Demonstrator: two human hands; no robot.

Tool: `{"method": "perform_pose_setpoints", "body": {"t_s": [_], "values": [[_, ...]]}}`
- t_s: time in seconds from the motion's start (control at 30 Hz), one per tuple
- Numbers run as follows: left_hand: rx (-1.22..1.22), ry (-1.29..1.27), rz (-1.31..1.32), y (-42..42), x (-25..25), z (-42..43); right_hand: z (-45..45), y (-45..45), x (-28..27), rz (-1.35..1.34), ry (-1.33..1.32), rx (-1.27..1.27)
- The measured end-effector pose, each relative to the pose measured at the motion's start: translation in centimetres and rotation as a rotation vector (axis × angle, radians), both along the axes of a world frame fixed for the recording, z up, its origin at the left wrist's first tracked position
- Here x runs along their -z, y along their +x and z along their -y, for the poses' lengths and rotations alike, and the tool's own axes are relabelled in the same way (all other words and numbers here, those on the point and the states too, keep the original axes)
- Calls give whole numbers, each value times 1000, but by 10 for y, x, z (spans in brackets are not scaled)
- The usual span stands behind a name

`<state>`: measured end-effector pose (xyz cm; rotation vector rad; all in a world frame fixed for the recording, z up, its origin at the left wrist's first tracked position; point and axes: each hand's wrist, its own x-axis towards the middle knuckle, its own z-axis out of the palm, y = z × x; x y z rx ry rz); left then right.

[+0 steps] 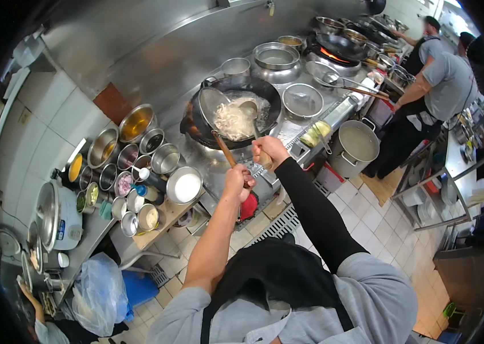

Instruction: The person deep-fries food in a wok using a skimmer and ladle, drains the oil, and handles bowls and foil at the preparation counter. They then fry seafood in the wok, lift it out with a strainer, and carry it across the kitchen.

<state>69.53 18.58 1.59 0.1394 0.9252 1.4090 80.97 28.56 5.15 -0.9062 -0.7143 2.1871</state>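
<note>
A large black wok (190, 123) with bubbling liquid sits on the stove ahead of me. My left hand (239, 181) is closed around the wooden handle of a mesh strainer (212, 101), whose bowl is tilted inside the wok. Pale, strip-like food (231, 121) lies against the strainer and in the liquid; its kind is unclear. My right hand (272, 151) grips the wooden handle of a metal ladle (248, 107), its head touching the food.
Metal bowls of ingredients, including one with white contents (185, 186), crowd the left counter. Right of the wok are a round sieve (303, 101), a stockpot (358, 141) and a lit burner (333, 55). Co-workers (445, 80) stand farther right; another person's arm (31, 298) shows lower left.
</note>
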Motion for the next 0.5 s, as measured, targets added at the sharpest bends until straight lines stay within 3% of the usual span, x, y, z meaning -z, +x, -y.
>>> {"method": "perform_pose_setpoints", "body": {"t_s": [0.4,0.5], "values": [[-12,198,511,-30,-6,-9,-6,-5,-4,373,387,-87],[1,257,647,-38,-2,-6,-10,10,-6,665,645,-101]]}}
